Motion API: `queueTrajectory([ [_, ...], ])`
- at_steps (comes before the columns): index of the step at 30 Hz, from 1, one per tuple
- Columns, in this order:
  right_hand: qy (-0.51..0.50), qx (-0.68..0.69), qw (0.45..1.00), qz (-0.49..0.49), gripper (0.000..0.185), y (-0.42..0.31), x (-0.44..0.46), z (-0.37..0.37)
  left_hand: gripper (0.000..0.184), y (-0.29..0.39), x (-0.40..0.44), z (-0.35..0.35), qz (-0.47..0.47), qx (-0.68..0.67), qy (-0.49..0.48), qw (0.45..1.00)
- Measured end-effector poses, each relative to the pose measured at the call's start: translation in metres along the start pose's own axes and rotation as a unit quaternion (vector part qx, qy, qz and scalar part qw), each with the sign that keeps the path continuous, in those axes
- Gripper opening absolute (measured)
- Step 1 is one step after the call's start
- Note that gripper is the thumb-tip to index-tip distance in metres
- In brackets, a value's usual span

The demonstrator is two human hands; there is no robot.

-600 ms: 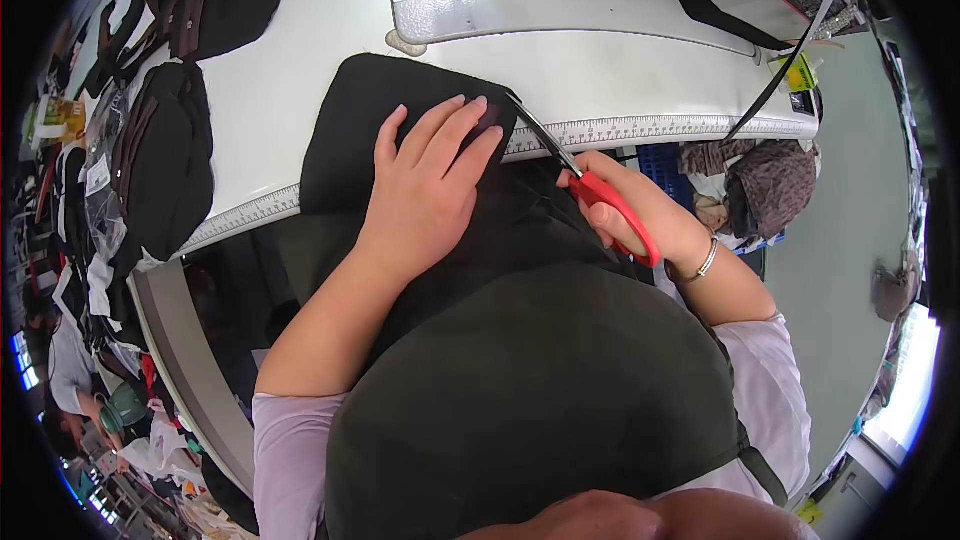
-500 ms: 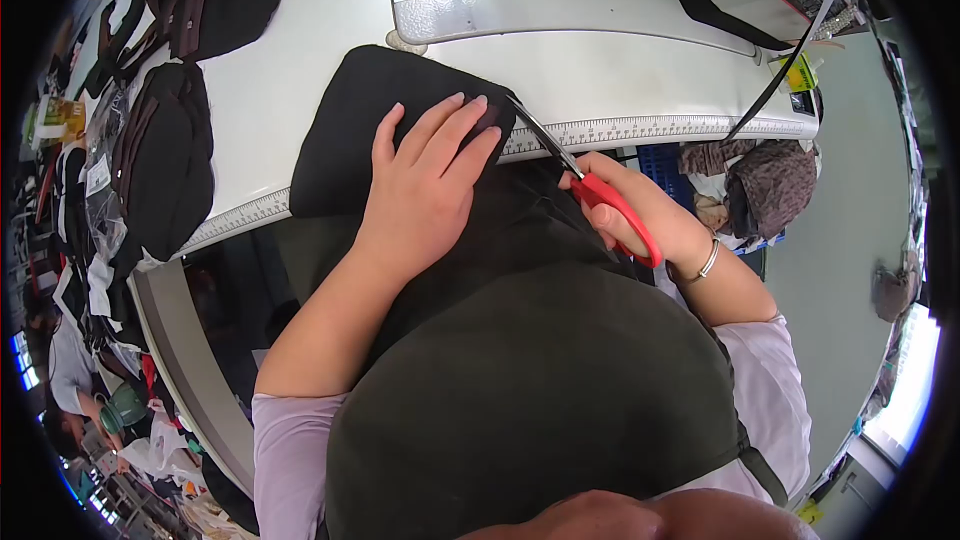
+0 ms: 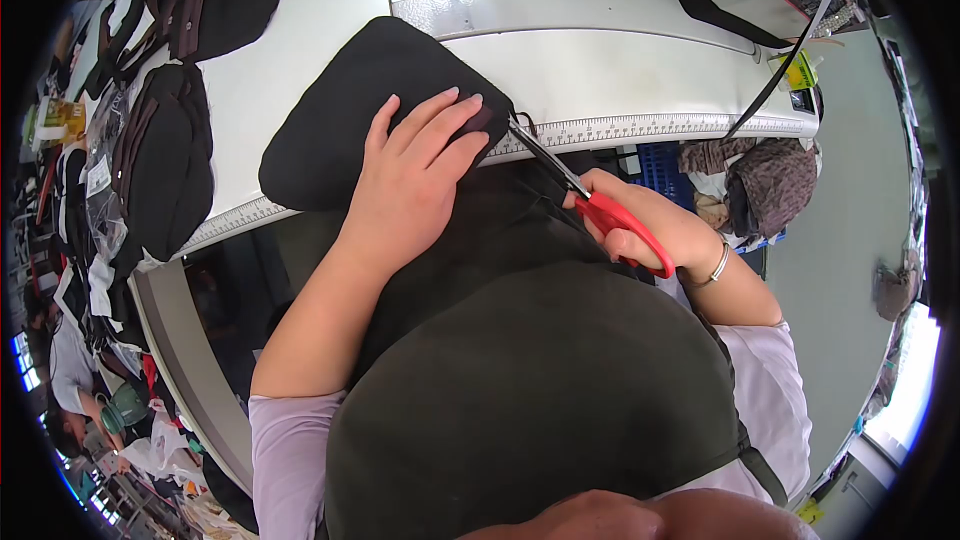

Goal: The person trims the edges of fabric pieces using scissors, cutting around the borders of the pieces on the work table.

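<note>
A black fabric piece (image 3: 340, 120) with rounded corners lies on the white table, partly over its front edge. My left hand (image 3: 412, 170) rests on top of it, fingers stretched out and slightly spread, with the fingertips near its right corner. My right hand (image 3: 640, 215) is wrapped around the red handles of a pair of scissors (image 3: 612, 212). The blades point up and left, their tips at the fabric's right corner. A thin black thread or strip (image 3: 527, 121) curls beside the tips. Whether the blades are touching the fabric, I cannot tell.
A measuring tape strip (image 3: 650, 128) runs along the table's front edge. Behind is a sewing machine bed (image 3: 560, 0). Stacked black pieces (image 3: 165, 160) lie at left, and a black strip (image 3: 705, 5) lies at back right. Crumpled cloth (image 3: 770, 190) fills a blue crate below the edge.
The fabric has turned under my left hand, its top corner moving up and its left side swinging out left. The scissors have dropped slightly, and the thin black strand now shows.
</note>
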State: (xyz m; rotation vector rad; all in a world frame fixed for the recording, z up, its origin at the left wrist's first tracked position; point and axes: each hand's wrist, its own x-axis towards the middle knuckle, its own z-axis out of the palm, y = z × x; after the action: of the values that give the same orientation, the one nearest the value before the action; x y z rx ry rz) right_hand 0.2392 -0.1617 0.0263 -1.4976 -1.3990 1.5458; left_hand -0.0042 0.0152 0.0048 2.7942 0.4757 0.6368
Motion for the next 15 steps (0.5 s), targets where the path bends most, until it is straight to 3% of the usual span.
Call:
queueTrajectory([
  [15,0.042,-0.052,0.998,-0.008,0.083,-0.012,0.017,0.009,0.037,0.002,-0.001,0.009,0.000,-0.001,0.043,0.999],
])
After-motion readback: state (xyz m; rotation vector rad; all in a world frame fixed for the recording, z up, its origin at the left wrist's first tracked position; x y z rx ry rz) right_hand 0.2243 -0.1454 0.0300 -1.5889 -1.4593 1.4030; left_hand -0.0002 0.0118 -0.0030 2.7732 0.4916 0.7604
